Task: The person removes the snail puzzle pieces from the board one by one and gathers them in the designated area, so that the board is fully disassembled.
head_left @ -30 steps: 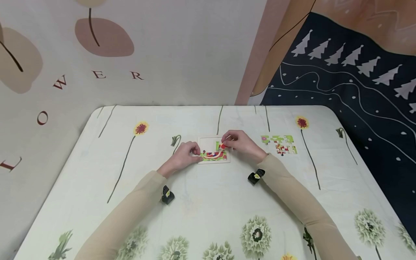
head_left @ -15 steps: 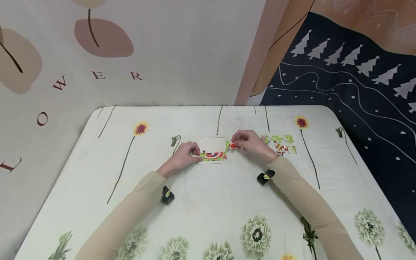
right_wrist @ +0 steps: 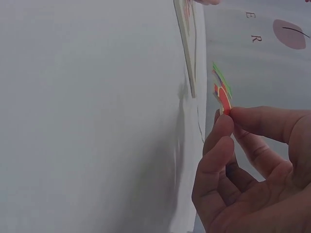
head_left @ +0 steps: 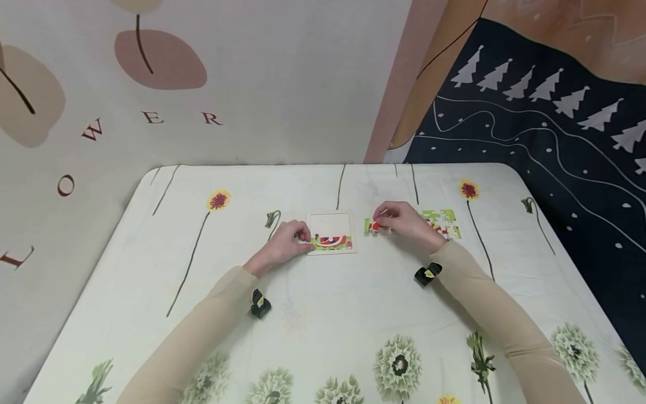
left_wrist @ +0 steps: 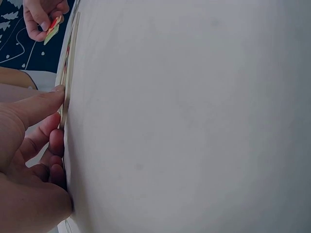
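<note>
The left hand (head_left: 289,240) pinches the left edge of a flat, pale rectangular puzzle tray (head_left: 330,253) on the white, flower-patterned table (head_left: 323,314). The right hand (head_left: 402,220) holds a red-and-green jigsaw piece (head_left: 374,226) pinched in its fingers (right_wrist: 221,130) above the table, between the tray and the loose multicoloured jigsaw pieces (head_left: 447,215).

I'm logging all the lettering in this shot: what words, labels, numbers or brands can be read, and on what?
"L O W E R": spaced dark-red letters on the pale backdrop, head view.
"E R": same backdrop, turned sideways, right wrist view.
Puzzle tray and loose puzzle pieces: no words readable; fine print would be too small.
Black wrist cameras: yellow marks, too small to read.
No numbers or brands readable.
</note>
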Demonstrator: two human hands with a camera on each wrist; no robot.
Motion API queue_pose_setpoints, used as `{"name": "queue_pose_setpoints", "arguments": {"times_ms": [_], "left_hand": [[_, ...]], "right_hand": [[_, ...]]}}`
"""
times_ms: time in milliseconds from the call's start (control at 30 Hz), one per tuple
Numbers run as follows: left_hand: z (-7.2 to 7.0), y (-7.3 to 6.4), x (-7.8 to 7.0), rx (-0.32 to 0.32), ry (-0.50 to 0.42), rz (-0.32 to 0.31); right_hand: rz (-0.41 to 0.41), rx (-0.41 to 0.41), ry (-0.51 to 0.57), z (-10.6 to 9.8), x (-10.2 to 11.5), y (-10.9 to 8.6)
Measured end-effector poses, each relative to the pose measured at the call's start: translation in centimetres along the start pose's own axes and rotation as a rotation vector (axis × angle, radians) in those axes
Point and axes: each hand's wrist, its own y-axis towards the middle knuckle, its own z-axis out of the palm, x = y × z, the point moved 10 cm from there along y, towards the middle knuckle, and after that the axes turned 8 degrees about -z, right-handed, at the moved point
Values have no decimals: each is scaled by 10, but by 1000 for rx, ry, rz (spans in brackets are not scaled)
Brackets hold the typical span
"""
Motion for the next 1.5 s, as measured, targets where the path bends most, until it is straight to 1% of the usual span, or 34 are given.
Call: {"name": "queue_pose_setpoints", "arguments": {"times_ms": [200,433,600,833,1000,1200,1333,1500], "left_hand": [[1,0,1,4,-1,-10],[1,0,1,-3,-1,4],[1,-1,1,-2,0,4],[1,0,0,-3,3,5],[2,1,1,-2,4,4],[0,0,1,-4,1,5],[0,0,0,-6,-7,13],[0,-1,0,-9,-6,9]], "right_hand": [[34,0,-43,-12,-9,-7],[21,16,-76,-23,-18,-13],[53,14,-94,-30,-25,-18],[36,0,-108,-42,-30,-25],[50,4,-118,-51,-35,-33],[53,12,-110,-57,-40,-38],[67,10,-151,-61,-45,-40],[63,8,-194,-64,-48,-41]]}}
